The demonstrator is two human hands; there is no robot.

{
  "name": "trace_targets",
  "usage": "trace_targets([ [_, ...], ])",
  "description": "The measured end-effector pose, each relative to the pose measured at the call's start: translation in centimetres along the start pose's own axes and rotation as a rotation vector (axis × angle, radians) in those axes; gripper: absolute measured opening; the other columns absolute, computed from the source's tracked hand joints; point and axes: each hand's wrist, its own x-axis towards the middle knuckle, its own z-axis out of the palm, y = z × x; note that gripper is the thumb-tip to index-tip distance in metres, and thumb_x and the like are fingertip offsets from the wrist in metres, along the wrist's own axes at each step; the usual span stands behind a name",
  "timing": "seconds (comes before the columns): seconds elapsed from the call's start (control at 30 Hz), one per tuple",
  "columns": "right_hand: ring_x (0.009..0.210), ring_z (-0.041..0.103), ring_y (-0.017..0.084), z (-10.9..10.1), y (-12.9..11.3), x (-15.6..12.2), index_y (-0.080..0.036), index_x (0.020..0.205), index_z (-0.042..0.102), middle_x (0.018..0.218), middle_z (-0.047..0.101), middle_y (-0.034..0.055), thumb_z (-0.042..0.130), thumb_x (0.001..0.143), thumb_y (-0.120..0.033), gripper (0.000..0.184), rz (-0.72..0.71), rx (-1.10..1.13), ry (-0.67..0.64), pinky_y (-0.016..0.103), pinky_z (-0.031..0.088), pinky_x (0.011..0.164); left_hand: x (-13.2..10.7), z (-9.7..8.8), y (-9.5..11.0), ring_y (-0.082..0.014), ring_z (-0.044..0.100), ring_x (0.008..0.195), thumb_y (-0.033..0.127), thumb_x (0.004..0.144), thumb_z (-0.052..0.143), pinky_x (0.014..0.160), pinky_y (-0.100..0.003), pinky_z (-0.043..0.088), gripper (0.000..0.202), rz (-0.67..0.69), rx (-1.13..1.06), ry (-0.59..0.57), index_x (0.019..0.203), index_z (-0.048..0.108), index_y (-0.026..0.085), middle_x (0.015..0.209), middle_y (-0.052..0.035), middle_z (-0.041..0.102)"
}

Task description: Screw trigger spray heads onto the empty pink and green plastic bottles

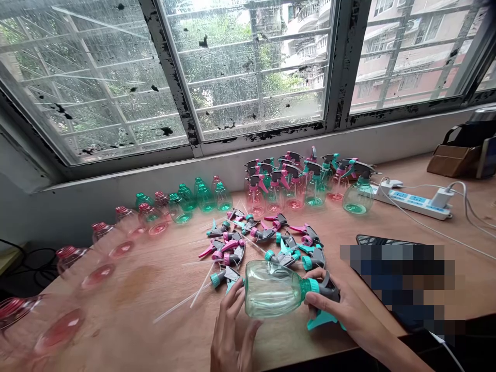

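Observation:
I hold a clear green spray bottle (275,289) on its side, low over the wooden table (155,289). My left hand (232,330) cups its base, fingers curled against it. My right hand (344,307) grips the grey and teal trigger head (323,299) at the bottle's neck. Just beyond lies a pile of loose pink, teal and grey trigger heads (263,240) with thin dip tubes.
Empty pink bottles (108,243) and green bottles (201,199) line the left and back. Bottles with trigger heads fitted (306,181) stand by the window wall. A power strip (414,201) with cables lies at right, beside a brown box (453,157) and a dark flat device (387,242).

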Motion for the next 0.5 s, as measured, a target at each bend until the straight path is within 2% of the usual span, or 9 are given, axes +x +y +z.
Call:
trace_targets([
  [0.13, 0.066, 0.067, 0.018, 0.1, -0.3, -0.1, -0.019, 0.105, 0.061, 0.071, 0.072, -0.0030, 0.081, 0.088, -0.046, 0.038, -0.002, -0.006, -0.002, 0.030, 0.054, 0.067, 0.3, -0.2, 0.7, -0.0337, 0.062, 0.133, 0.049, 0.096, 0.064, 0.109, -0.047, 0.054, 0.042, -0.004, -0.048, -0.005, 0.130, 0.062, 0.024, 0.141, -0.0139, 0.066],
  [0.27, 0.067, 0.068, 0.018, 0.2, -0.7, -0.3, -0.020, 0.103, 0.062, 0.072, 0.071, -0.0034, 0.081, 0.088, -0.045, 0.035, 0.002, -0.043, -0.017, 0.030, 0.055, 0.068, 0.8, -0.5, 1.4, -0.0365, 0.063, 0.131, 0.056, 0.093, 0.064, 0.106, -0.050, 0.055, 0.041, -0.031, -0.099, -0.005, 0.118, 0.066, 0.022, 0.139, -0.0163, 0.066],
  [0.37, 0.067, 0.068, 0.019, 0.2, -0.7, -0.4, -0.020, 0.103, 0.063, 0.071, 0.071, -0.0034, 0.081, 0.088, -0.045, 0.034, 0.003, -0.055, -0.031, 0.030, 0.055, 0.068, 0.8, -0.3, 1.4, -0.0354, 0.063, 0.131, 0.051, 0.096, 0.062, 0.106, -0.050, 0.055, 0.033, -0.048, -0.093, 0.006, 0.112, 0.066, 0.022, 0.139, -0.0155, 0.066],
  [0.5, 0.066, 0.067, 0.018, -0.1, -0.4, -0.3, -0.020, 0.103, 0.062, 0.068, 0.072, -0.0032, 0.080, 0.088, -0.047, 0.036, 0.002, -0.039, -0.026, 0.029, 0.055, 0.067, 0.5, -0.1, 1.1, -0.0322, 0.060, 0.135, 0.042, 0.100, 0.061, 0.109, -0.047, 0.053, 0.025, -0.028, -0.069, -0.011, 0.116, 0.066, 0.025, 0.140, -0.0117, 0.065],
])
